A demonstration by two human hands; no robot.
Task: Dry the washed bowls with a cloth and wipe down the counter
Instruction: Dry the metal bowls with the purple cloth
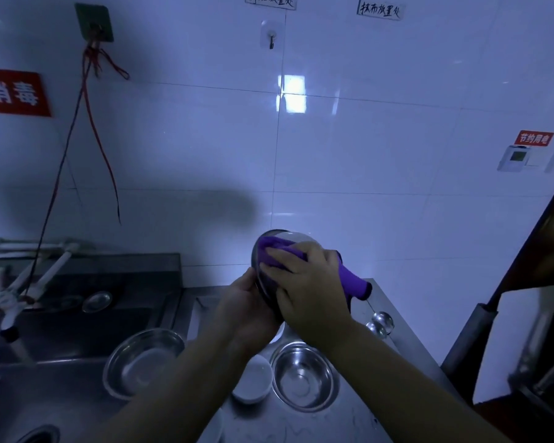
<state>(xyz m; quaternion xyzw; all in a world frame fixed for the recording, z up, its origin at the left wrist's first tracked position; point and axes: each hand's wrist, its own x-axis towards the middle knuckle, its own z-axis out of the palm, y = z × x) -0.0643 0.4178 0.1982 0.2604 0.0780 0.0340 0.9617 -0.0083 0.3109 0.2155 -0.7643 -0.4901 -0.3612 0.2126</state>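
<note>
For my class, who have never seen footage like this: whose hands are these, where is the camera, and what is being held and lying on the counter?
There is no machine here. One camera on a person's head looks down at their own hands. The left hand holds a steel bowl tilted up, while the right hand presses a purple cloth against it. On the steel counter below stand another steel bowl and a small white bowl. A larger steel bowl sits at the sink's edge.
</note>
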